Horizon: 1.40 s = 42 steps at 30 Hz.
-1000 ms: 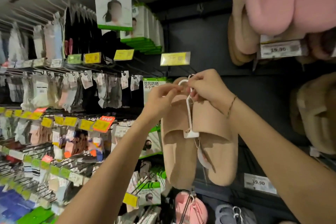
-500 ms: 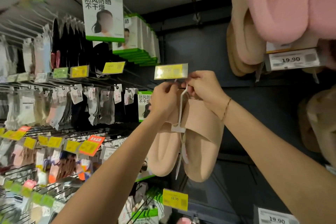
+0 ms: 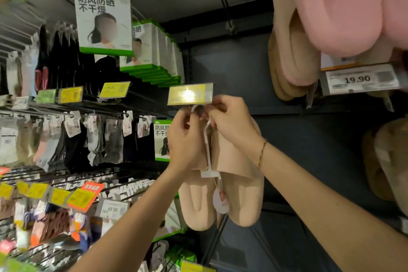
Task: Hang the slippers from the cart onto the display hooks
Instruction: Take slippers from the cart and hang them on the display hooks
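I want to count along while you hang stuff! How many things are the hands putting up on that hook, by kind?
beige slippers: 2
white hanger: 1
round tag dangling between them: 1
Total: 4

A shop: price tags (image 3: 362, 79) and socks (image 3: 95, 139) on display hooks.
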### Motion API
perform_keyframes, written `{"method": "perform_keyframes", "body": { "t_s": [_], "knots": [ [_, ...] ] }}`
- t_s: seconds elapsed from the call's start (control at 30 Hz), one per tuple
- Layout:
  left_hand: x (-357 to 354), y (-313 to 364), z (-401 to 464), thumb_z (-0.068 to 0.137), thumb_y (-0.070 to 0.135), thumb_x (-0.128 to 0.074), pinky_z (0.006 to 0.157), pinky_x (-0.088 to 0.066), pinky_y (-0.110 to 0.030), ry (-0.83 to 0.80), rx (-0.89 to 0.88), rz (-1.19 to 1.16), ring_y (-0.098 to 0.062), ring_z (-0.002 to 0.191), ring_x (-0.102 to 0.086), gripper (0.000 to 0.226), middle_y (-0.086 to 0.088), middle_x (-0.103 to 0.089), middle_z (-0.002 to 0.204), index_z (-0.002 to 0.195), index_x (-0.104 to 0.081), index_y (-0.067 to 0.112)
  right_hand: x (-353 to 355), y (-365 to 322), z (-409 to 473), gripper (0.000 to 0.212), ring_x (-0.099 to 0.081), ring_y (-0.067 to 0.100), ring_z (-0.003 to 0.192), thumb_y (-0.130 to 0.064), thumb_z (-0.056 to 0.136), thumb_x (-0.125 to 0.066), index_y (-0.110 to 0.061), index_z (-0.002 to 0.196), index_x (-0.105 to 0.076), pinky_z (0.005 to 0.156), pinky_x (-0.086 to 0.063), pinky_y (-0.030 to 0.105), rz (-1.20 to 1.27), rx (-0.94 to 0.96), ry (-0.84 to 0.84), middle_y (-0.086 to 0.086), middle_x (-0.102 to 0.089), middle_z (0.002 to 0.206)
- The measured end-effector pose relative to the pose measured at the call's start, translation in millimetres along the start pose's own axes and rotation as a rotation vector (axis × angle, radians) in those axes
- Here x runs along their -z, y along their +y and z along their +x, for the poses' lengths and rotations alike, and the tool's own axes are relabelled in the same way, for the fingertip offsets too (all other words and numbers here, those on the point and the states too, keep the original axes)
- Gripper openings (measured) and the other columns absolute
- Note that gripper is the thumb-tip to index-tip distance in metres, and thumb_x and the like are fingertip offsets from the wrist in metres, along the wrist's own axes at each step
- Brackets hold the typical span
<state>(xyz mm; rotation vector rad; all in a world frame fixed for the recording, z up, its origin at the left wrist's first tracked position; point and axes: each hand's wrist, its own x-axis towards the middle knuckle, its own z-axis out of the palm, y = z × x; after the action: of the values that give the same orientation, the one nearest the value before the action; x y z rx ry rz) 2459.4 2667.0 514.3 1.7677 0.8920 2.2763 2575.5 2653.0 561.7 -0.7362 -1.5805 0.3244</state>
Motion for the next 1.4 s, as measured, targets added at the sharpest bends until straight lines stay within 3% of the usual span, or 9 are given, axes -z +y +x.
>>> {"method": "perform_keyframes", "body": {
  "t_s": [0.27,0.43,0.57,0.67,0.87,1.03,1.13,1.23,1.4],
  "knots": [
    [4,4,11,0.102,0.017,-0.052,0.073,-0.048,-0.032,0.039,-0.061,-0.042,-0.017,0.084,-0.064,0.018,0.003,-0.068,0.085,0.089,-0.064,0.016,-2,-6,-1,0.017,-0.067,-0.002,0.069,-0.005,0.092,-0.061,-0.014,0.100,-0.074,0.062,-0.049,0.014,0.046,0.115,-0.007,-0.016,-0.066,0.064],
    [4,0,26,0.098,0.017,-0.054,0.077,-0.053,-0.030,-0.014,0.094,-0.036,-0.013,0.086,-0.070,0.021,0.003,-0.074,0.086,0.087,-0.072,0.018,-10,-4,14,0.025,-0.069,0.013,0.075,-0.009,0.084,-0.060,-0.022,0.096,-0.076,0.071,-0.059,0.036,-0.059,-0.008,-0.007,-0.006,-0.074,0.078],
    [4,-22,34,0.101,0.022,-0.053,0.081,-0.056,-0.043,-0.150,0.184,0.049,-0.017,0.083,-0.072,0.028,0.004,-0.075,0.080,0.080,-0.072,0.022,-16,12,20,0.014,-0.066,0.020,0.062,-0.013,0.090,-0.058,-0.018,0.091,-0.071,0.053,-0.054,0.033,-0.110,-0.108,-0.020,0.002,-0.072,0.072],
    [-2,-34,35,0.102,0.024,-0.055,0.077,-0.054,-0.038,-0.204,0.167,0.094,-0.014,0.079,-0.070,0.027,0.005,-0.074,0.077,0.080,-0.070,0.023,-9,23,21,0.011,-0.066,0.016,0.063,-0.016,0.098,-0.055,-0.015,0.089,-0.062,0.043,-0.049,0.023,-0.153,-0.137,-0.015,0.002,-0.067,0.073],
    [-30,-55,41,0.102,0.030,-0.053,0.073,-0.054,-0.036,-0.233,0.232,0.183,-0.015,0.080,-0.068,0.025,0.004,-0.073,0.082,0.088,-0.071,0.020,-4,48,36,0.010,-0.066,0.019,0.081,-0.021,0.094,-0.062,-0.026,0.085,-0.059,0.075,-0.057,0.041,-0.347,-0.192,-0.011,-0.001,-0.068,0.080],
    [-38,-81,40,0.097,0.031,-0.046,0.076,-0.053,-0.032,-0.324,0.191,0.391,-0.022,0.090,-0.068,0.025,0.010,-0.067,0.085,0.102,-0.070,0.032,-4,72,32,0.013,-0.061,0.019,0.086,-0.040,0.090,-0.061,-0.035,0.099,-0.054,0.081,-0.052,0.042,-0.501,-0.306,-0.043,-0.006,-0.064,0.090],
    [-33,-94,33,0.091,0.031,-0.041,0.074,-0.057,-0.039,-0.373,0.172,0.461,-0.029,0.082,-0.066,0.025,0.004,-0.065,0.081,0.097,-0.064,0.025,-9,74,21,0.031,-0.060,0.026,0.093,-0.032,0.084,-0.064,-0.030,0.112,-0.051,0.085,-0.052,0.048,-0.574,-0.199,-0.026,0.003,-0.062,0.104],
    [-17,-96,26,0.093,0.025,-0.046,0.088,-0.054,-0.036,-0.345,0.130,0.430,-0.028,0.101,-0.065,0.029,-0.006,-0.072,0.107,0.108,-0.069,0.017,-28,65,4,0.032,-0.056,0.033,0.102,-0.019,0.087,-0.065,-0.014,0.117,-0.056,0.092,-0.043,0.041,-0.727,-0.081,0.090,0.015,-0.057,0.113],
    [48,-81,6,0.091,0.035,-0.043,0.074,-0.053,-0.044,-0.309,0.124,0.547,-0.031,0.085,-0.062,0.030,-0.009,-0.067,0.090,0.092,-0.064,0.013,-85,53,-38,0.020,-0.054,0.026,0.093,-0.003,0.079,-0.063,-0.019,0.091,-0.058,0.082,-0.045,0.040,-0.496,0.189,-0.052,0.003,-0.058,0.094]
  ]
}}
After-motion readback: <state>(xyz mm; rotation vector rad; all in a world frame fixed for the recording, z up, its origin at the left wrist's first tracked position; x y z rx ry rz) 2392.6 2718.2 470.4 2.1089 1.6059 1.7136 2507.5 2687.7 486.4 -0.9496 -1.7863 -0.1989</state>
